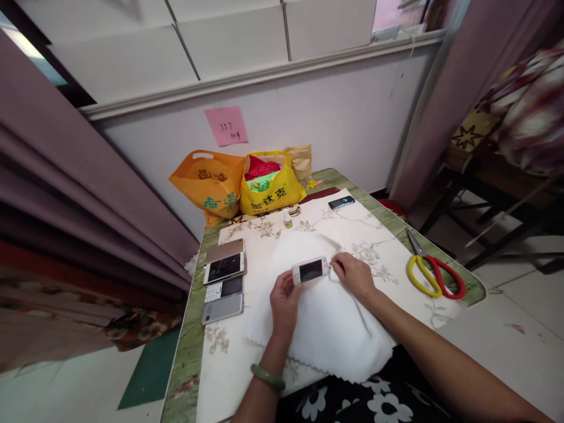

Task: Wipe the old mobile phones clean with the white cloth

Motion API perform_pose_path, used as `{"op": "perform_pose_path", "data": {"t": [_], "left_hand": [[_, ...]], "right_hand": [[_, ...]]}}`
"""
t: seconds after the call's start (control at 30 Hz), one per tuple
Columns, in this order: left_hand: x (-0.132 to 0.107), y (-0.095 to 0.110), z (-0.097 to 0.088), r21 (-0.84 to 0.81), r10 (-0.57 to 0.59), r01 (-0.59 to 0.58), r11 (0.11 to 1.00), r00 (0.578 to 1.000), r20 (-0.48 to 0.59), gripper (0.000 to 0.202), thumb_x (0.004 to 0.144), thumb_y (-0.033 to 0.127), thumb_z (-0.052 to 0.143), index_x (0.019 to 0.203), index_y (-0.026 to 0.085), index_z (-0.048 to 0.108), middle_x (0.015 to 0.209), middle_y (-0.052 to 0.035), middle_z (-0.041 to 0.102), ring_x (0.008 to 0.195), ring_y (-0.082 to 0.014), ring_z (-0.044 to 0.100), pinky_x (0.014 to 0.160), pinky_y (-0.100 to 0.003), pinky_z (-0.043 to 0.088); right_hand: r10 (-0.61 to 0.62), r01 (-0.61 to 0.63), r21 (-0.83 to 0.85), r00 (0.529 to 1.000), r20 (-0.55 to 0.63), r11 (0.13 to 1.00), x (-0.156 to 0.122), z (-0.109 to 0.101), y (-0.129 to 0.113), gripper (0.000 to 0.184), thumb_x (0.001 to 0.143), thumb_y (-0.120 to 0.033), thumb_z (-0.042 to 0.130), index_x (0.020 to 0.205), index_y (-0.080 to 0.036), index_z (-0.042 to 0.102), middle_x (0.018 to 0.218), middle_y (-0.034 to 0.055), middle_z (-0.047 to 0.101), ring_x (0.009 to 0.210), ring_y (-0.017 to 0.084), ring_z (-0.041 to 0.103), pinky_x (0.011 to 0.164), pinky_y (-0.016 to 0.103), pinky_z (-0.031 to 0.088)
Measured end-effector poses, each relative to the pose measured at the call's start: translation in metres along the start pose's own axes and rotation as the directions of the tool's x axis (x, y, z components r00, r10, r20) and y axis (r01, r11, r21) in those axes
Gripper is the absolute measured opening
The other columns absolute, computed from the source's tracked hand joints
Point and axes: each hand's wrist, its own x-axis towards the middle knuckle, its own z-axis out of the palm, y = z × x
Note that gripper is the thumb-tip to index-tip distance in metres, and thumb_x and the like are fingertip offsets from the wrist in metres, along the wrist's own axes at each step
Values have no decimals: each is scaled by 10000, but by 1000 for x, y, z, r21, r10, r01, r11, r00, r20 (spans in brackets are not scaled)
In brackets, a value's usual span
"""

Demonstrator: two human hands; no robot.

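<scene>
A small white mobile phone (311,269) with a dark screen is in my left hand (284,296), gripped at its left end above a white cloth (324,329). My right hand (352,273) is beside the phone's right end, its fingers pinched together. Whatever lies between those fingertips is too small to make out; a thin pale loop shows just below them. The cloth spreads under both hands and hangs over the table's front edge toward my lap.
Several phones (224,268) lie in a column at the left. A dark phone (341,202) lies at the far right, near scissors (429,267) with red and yellow handles. An orange bag (211,182), a yellow bag (273,197) and a small bottle (288,220) stand toward the back.
</scene>
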Motion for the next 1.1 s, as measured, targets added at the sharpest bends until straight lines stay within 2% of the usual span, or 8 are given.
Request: {"op": "perform_pose_path", "data": {"t": [0.1,0.27,0.37,0.57,0.7,0.8,0.97,1.1], "left_hand": [[10,19,0,38,56,-53,998,994,-97,346,783,328,666,1082,161,618,1092,-92,687,1006,-200,643,893,-348,510],[16,43,6,398,275,-222,890,958,-80,268,859,341,574,1071,197,651,1041,-70,662,910,-170,623,803,-299,511],[7,33,6,519,365,-303,800,931,-20,304,856,311,583,1139,204,607,1067,-79,642,964,-183,614,832,-305,505],[-15,7,3,589,324,-264,764,946,3,258,885,288,546,1132,215,557,995,-44,680,873,-163,650,783,-277,515],[-17,5,7,641,353,-303,705,934,54,228,908,276,507,1120,210,560,974,-51,696,865,-172,662,771,-281,518],[-15,3,10,663,385,-332,671,920,72,219,917,254,475,1113,200,557,969,-61,694,874,-181,661,770,-295,522],[-15,-5,8,716,424,-437,545,880,214,181,881,207,469,994,175,607,868,-70,686,802,-203,656,687,-313,532],[-17,-10,6,698,429,-457,551,873,232,238,880,164,452,1063,178,602,943,-75,699,854,-200,667,728,-321,549]], "right_hand": [[-2,7,91,998,-57,996,-2,3,6,182,937,-331,476,879,-242,624,900,-8,671,759,143,603,601,243,344],[1,12,144,996,-92,989,-3,7,9,187,928,-343,483,864,-243,627,881,-7,675,745,151,598,599,245,340],[0,16,175,995,-96,984,-4,8,10,205,929,-356,476,864,-239,630,875,0,677,747,159,603,606,251,347],[69,-39,290,993,-95,956,-1,4,8,215,885,-385,515,819,-237,656,810,1,675,703,163,589,610,256,361],[257,-177,593,965,-52,786,5,-20,-12,284,847,-461,547,771,-209,653,582,-27,570,530,133,489,525,239,352],[179,-86,751,983,-44,655,3,-45,-45,296,854,-468,547,804,-193,644,591,-30,556,504,114,447,492,227,346],[-133,205,564,977,-167,800,-13,-52,-93,164,878,-318,547,793,-216,644,722,-12,618,613,114,523,605,224,380],[-120,217,415,961,-248,883,-15,-34,-90,163,898,-292,516,793,-218,617,727,-6,607,629,117,531,616,228,371]]}}
